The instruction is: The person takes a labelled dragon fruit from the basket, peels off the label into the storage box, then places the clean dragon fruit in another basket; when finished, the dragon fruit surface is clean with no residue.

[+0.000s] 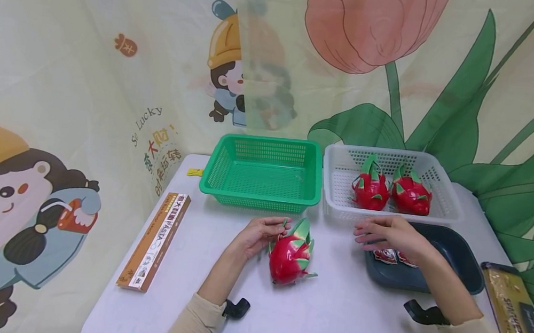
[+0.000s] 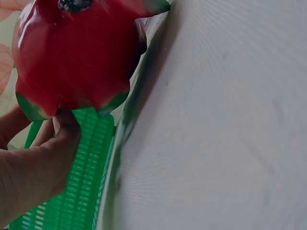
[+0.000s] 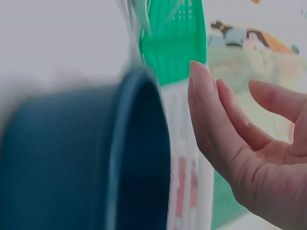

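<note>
A red dragon fruit (image 1: 289,260) with green leafy scales is near the middle of the table, its leafy end toward the baskets. My left hand (image 1: 260,235) pinches it by a green scale on its left side. Close up in the left wrist view, the fruit (image 2: 76,57) hides part of the fingertips (image 2: 66,125). My right hand (image 1: 393,235) holds nothing and hovers by the near edge of the white basket (image 1: 335,210), over the dark blue tray (image 1: 467,261). Its fingers (image 3: 204,96) are slightly bent and apart in the right wrist view.
Two more dragon fruits (image 1: 372,192) sit in the white basket. To its left stands a green basket (image 1: 258,204). Small red packets (image 1: 385,256) lie in the dark tray. A pasta box (image 1: 153,241) lies at the left, a spaghetti pack (image 1: 515,314) at the right edge.
</note>
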Demonstrator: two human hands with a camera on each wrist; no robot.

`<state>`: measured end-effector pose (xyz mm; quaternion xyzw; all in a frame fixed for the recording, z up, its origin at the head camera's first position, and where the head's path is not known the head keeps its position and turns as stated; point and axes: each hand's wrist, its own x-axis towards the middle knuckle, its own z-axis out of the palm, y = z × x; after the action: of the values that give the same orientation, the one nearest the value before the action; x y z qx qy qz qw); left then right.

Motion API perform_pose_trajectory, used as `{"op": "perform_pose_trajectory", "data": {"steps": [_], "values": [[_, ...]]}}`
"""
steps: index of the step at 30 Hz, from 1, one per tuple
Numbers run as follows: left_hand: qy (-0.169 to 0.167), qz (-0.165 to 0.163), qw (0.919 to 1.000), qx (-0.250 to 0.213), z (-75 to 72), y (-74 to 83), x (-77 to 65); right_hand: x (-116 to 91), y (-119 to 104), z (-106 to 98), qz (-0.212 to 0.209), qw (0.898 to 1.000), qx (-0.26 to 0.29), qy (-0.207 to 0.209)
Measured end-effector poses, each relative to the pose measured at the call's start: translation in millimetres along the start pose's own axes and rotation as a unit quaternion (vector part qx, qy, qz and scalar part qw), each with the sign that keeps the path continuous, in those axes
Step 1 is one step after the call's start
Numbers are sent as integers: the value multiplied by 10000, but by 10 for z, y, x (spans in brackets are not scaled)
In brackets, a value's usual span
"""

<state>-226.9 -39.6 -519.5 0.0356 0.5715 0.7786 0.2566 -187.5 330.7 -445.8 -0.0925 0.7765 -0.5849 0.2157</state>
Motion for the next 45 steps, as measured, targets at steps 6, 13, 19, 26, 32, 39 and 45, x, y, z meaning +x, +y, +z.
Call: {"op": "perform_pose_trajectory", "data": {"steps": [6, 13, 19, 26, 32, 39, 45], "values": [[-65, 69, 9998, 200, -12, 12, -3, 350, -9, 363, 8, 9987, 302, -420], [-153, 74, 9997, 200, -5, 14, -10, 650, 54, 690, 367, 9965, 584, -469], [-178, 118, 9991, 353, 8, 1, -13, 781, 132, 827, 666, 9940, 832, -241], [-200, 167, 9992, 307, -4, -25, 1, 866, 210, 882, 851, 9910, 1029, 98], [-304, 173, 9989, 315, -13, -8, -13, 907, 253, 934, 796, 9925, 880, 283], [-480, 159, 9980, 378, -28, 15, -25, 894, 264, 943, 671, 9915, 1069, 329], [-730, 219, 9967, 285, -16, 3, -20, 822, 234, 893, 590, 9908, 1171, 348]]}}
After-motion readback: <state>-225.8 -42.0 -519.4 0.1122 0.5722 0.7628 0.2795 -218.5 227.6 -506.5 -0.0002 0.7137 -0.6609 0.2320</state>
